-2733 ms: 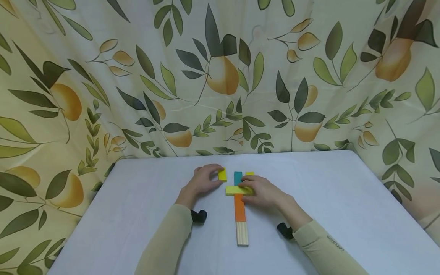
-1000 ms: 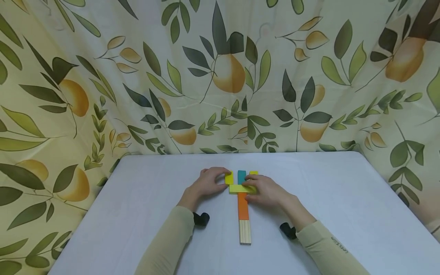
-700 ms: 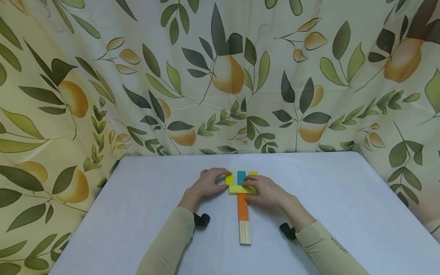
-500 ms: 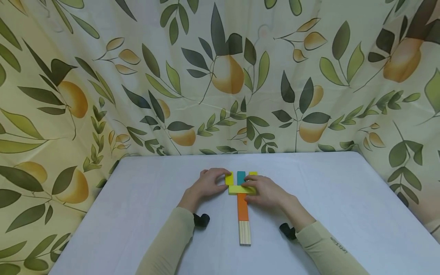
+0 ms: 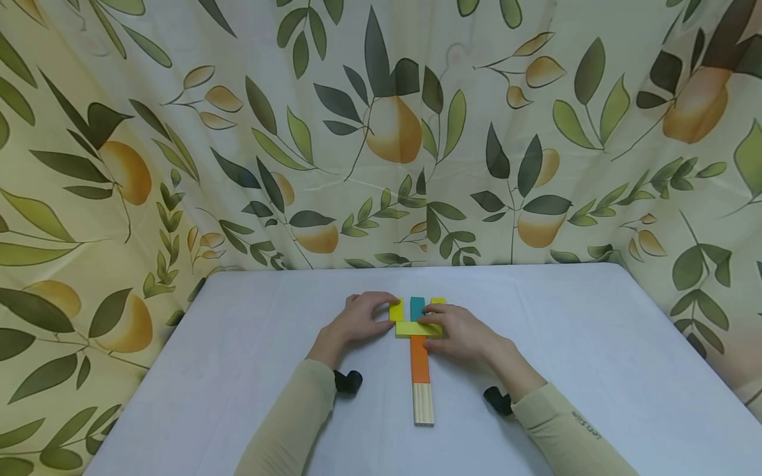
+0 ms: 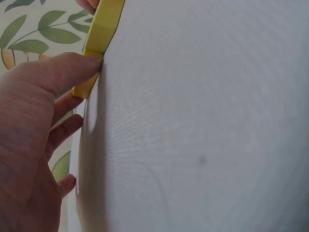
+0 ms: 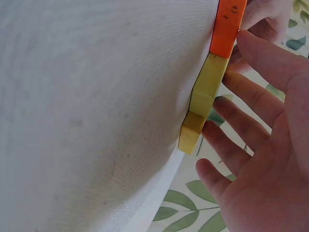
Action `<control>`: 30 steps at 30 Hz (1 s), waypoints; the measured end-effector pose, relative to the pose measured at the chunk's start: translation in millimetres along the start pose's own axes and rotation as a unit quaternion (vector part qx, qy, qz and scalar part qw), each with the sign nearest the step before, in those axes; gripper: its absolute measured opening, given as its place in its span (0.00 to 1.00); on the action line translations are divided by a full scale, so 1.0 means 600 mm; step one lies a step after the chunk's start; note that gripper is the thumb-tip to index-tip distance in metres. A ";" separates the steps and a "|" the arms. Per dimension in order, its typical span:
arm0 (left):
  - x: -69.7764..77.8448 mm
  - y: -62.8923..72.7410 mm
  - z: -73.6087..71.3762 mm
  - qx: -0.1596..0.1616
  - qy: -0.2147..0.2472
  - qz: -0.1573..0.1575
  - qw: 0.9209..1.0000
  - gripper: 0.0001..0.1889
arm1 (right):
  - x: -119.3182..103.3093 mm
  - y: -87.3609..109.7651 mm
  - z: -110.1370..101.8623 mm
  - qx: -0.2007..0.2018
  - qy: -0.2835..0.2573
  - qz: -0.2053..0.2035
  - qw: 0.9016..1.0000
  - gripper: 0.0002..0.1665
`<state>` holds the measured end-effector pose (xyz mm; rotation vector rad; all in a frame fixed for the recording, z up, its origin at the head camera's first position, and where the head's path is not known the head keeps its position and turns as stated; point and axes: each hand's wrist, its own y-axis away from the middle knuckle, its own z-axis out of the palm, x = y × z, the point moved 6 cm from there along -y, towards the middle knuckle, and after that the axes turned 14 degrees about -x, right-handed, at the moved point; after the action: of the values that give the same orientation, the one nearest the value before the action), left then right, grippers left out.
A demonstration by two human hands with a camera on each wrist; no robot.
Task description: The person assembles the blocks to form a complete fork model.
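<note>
Flat blocks form a cross-like shape on the table. My left hand (image 5: 361, 316) pinches a small yellow block (image 5: 396, 311) between thumb and index finger, at the left end of the yellow-green crosswise block (image 5: 409, 330). In the left wrist view the thumb lies over the joint between that yellow block (image 6: 84, 89) and the longer one. My right hand (image 5: 467, 334) touches the crosswise block's right part with its fingertips, thumb by the orange block (image 5: 419, 360). Its fingers are spread and nearly straight in the right wrist view. Another yellow block (image 5: 438, 301) is partly hidden behind it.
A teal block (image 5: 417, 309) lies between the two small yellow ones, beyond the crosswise block. Nearest me, a striped pale wood block (image 5: 423, 404) continues the orange stem. The white tabletop (image 5: 250, 344) ends at a leaf-and-fruit patterned curtain (image 5: 381, 165).
Since the earliest frame my left hand has brought the yellow block right and nearer me, up against the crosswise block. My right hand stays at the blocks. The last half second shows hardly any motion.
</note>
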<state>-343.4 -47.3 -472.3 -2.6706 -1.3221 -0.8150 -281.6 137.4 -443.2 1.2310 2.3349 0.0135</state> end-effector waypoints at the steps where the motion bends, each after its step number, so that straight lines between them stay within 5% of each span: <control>1: 0.000 0.000 0.000 -0.001 0.000 -0.001 1.000 0.24 | 0.000 0.000 0.000 0.000 0.000 0.000 1.000 0.27; 18: -0.004 0.002 0.003 -0.008 -0.001 -0.004 1.000 0.25 | -0.002 0.001 -0.002 0.001 -0.001 -0.007 1.000 0.26; 30: -0.001 0.020 -0.005 0.021 -0.006 -0.007 1.000 0.27 | -0.001 0.016 -0.026 0.042 -0.030 -0.016 0.999 0.29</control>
<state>-336.1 -56.0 -467.7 -2.6422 -1.3451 -0.7662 -280.8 145.9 -427.3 1.2160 2.3247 -0.1319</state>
